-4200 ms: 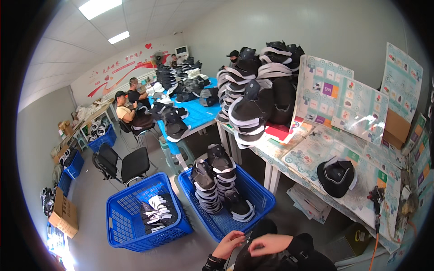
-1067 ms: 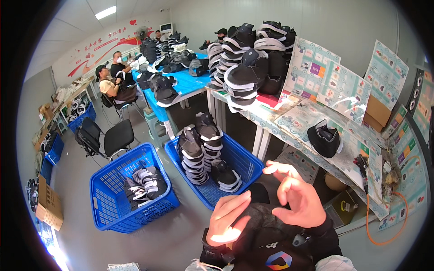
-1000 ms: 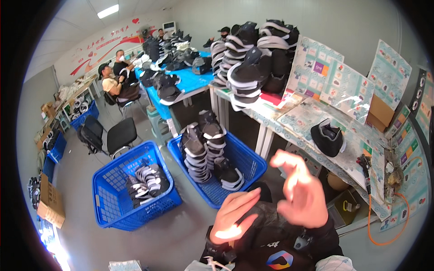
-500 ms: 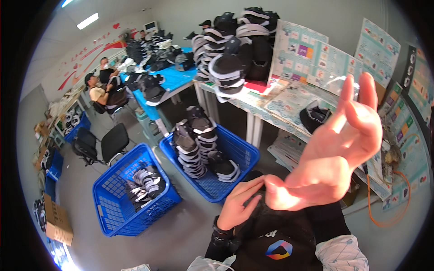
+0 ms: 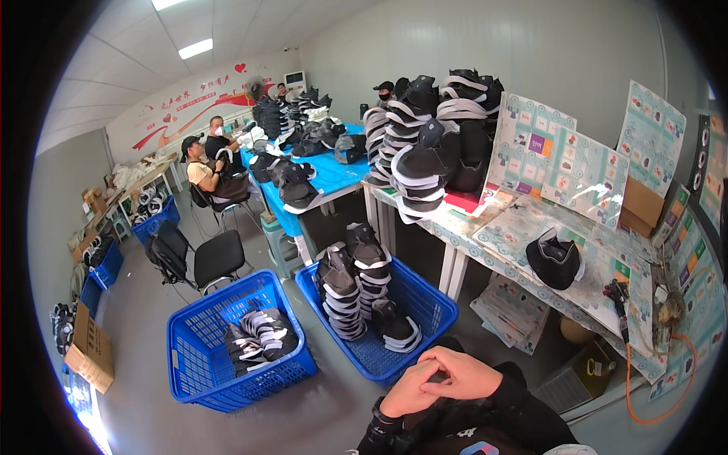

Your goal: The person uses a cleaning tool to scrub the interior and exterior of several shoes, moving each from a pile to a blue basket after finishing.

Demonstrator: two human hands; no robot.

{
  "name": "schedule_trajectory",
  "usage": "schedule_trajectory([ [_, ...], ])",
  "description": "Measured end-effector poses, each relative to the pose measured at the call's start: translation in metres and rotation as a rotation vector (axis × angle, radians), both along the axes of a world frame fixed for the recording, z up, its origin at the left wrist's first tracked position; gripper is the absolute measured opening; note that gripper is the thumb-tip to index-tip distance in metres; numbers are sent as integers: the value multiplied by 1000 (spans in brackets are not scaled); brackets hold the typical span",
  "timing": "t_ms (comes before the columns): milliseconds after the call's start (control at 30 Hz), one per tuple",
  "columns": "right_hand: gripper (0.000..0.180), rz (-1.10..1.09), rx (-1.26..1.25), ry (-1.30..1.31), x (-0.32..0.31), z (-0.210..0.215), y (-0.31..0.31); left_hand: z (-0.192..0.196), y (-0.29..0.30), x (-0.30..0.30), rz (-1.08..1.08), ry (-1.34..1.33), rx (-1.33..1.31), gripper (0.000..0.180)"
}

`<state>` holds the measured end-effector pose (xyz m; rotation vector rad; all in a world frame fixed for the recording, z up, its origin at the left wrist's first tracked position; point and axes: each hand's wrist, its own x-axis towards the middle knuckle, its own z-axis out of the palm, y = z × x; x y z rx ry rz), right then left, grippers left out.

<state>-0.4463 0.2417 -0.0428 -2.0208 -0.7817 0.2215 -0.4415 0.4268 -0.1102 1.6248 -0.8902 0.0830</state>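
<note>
My left hand point(image 5: 409, 389), with a dark band at the wrist, and my right hand point(image 5: 469, 377) are clasped together low in front of me. Their fingers fold over one another, and nothing shows between them. Nearest to them stands a blue plastic basket point(image 5: 385, 373) with stacks of black, cap-like fabric pieces point(image 5: 343, 299) that have pale rims. On the worktable point(image 5: 497, 262) to the right, a single black cap-like piece point(image 5: 556, 260) sits apart. A tool with a dark handle point(image 5: 620, 303) and an orange hose point(image 5: 691, 379) lies at the table's right end.
Another blue basket point(image 5: 239, 398) with similar pieces stands to the left. Tall stacks point(image 5: 425, 163) of them rise on the worktable's far end. A black chair point(image 5: 218, 258), a blue-covered table point(image 5: 334, 178) and seated people point(image 5: 205, 174) are beyond. A metal can point(image 5: 580, 379) stands under the worktable.
My right hand, raised with fingers up before, has come down onto my left. Both hands are now clasped lower in view. The view has shifted, showing more wall and ceiling.
</note>
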Motion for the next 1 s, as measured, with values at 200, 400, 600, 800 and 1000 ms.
schedule_trajectory([
  [200,53,-15,-58,-5,3,7,-4,5,-3,5,-36,-17,31,28],
  [400,50,-36,7,-44,-2,5,-5,11,-4,-2,-17,-19,54,28],
  [600,49,-40,-8,-58,-6,8,-5,10,-4,-5,-9,-14,64,29],
  [800,49,-44,-14,-68,-4,7,-6,4,-5,-1,-7,-34,56,31],
  [1000,50,-40,0,-178,-12,2,-10,9,-9,-4,-9,-10,86,31],
])
